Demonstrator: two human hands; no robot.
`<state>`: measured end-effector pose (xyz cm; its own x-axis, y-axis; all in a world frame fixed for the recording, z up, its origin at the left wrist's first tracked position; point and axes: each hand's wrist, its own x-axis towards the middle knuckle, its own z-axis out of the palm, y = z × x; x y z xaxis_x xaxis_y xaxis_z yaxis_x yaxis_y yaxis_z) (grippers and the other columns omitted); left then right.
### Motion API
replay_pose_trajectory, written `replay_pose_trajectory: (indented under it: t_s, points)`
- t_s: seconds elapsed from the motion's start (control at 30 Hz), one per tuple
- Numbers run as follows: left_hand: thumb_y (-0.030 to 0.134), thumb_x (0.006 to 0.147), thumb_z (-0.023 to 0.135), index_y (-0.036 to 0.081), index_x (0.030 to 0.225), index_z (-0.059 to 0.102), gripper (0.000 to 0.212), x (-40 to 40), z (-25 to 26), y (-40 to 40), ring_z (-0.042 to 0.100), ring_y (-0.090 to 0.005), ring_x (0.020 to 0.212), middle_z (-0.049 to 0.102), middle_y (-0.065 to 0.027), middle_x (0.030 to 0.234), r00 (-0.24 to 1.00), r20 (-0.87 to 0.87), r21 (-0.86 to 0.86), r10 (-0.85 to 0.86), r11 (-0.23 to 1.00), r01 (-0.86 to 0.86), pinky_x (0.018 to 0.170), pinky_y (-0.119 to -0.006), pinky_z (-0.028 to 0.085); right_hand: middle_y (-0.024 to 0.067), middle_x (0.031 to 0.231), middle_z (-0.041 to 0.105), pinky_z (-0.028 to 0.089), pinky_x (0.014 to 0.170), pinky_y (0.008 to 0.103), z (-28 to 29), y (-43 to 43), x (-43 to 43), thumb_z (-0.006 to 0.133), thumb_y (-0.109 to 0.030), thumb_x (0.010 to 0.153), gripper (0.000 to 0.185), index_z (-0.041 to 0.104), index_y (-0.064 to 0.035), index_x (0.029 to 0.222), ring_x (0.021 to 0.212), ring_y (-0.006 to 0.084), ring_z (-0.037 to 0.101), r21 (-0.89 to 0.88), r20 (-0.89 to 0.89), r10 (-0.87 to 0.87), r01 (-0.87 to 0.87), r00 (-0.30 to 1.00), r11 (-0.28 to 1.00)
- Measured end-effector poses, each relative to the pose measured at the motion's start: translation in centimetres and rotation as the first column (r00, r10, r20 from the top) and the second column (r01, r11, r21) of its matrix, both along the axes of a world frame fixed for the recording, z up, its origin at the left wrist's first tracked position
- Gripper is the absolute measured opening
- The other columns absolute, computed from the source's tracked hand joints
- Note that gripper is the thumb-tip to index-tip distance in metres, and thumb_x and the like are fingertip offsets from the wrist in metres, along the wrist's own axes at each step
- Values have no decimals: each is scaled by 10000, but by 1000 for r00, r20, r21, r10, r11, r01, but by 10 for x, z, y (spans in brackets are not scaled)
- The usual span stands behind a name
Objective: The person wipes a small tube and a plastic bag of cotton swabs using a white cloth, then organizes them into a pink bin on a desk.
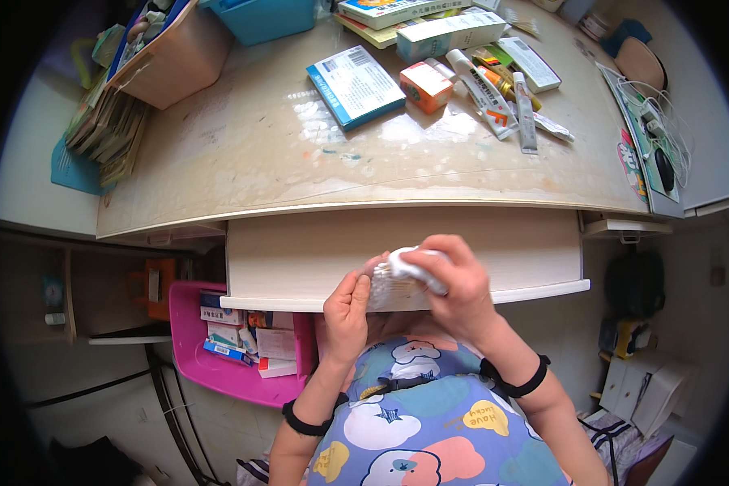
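My left hand (347, 313) grips a clear pack of cotton swabs (389, 285) by its left side, the white tips towards the desk. In my right hand (465, 285) is a wad of white tissue or cloth (416, 264), pressed against the pack's upper right part. Fingers and the wad hide some of the swabs. Both hands are in front of my body, above the front edge of a pulled-out pale drawer (304, 255). Past the drawer, on the desktop (231, 158), lie a blue-and-white medicine box (358, 85), a small orange box (425, 87) and several ointment tubes (483, 94).
A pink plastic bin (188, 358) holding medicine boxes stands low at left. Books (106, 133) and a peach-coloured bin (176, 61) occupy the desk's left end. More boxes (449, 36) are stacked at the back. White cables (650, 115) and a black mouse (664, 170) are at right.
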<state>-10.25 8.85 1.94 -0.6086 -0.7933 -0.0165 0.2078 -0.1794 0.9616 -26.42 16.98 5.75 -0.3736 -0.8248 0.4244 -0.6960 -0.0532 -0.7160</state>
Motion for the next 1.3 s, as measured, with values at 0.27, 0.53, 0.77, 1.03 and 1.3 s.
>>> replay_pose_trajectory:
  t_s: [0.27,0.53,0.77,1.03,1.3]
  points:
    - [120,1082,483,-51,1280,620,295,11,-17,-3,633,-152,1108,687,-118,1208,998,-58,134,18,991,-10,989,-302,500,129,1047,637,552,751,417,-15,-3,-3,737,9,772,369,723,-126,1116,933,320,658,42,82,1,-5,997,999]
    - [113,1080,469,-30,1224,651,272,10,-7,-17,601,-240,1239,658,-170,1308,977,-187,158,104,985,-75,1105,-369,434,117,1005,638,536,754,391,-24,13,-30,770,-28,806,278,730,-97,1072,881,300,659,181,120,-180,156,976,971]
    - [36,810,693,180,1291,690,502,20,0,-26,400,-348,1348,549,-152,1415,929,368,-757,-44,567,327,1107,-467,367,119,984,649,534,744,377,-24,17,-37,776,-27,804,270,730,-84,1065,879,289,665,174,90,-191,174,977,969]
    - [186,862,711,228,1237,699,378,46,-41,1,511,-216,1324,574,-38,1398,883,438,-881,170,274,385,1188,-532,302,115,1095,630,572,770,405,-16,9,2,754,33,691,479,717,-134,1138,956,314,664,83,-47,99,-95,994,992]
    - [234,962,521,313,1350,632,410,43,-53,9,456,-135,1394,562,52,1465,822,462,-885,333,108,453,1222,-513,218,116,1050,640,566,744,405,-33,11,-20,685,81,663,475,736,-131,1085,943,303,655,189,-142,49,-22,989,982]
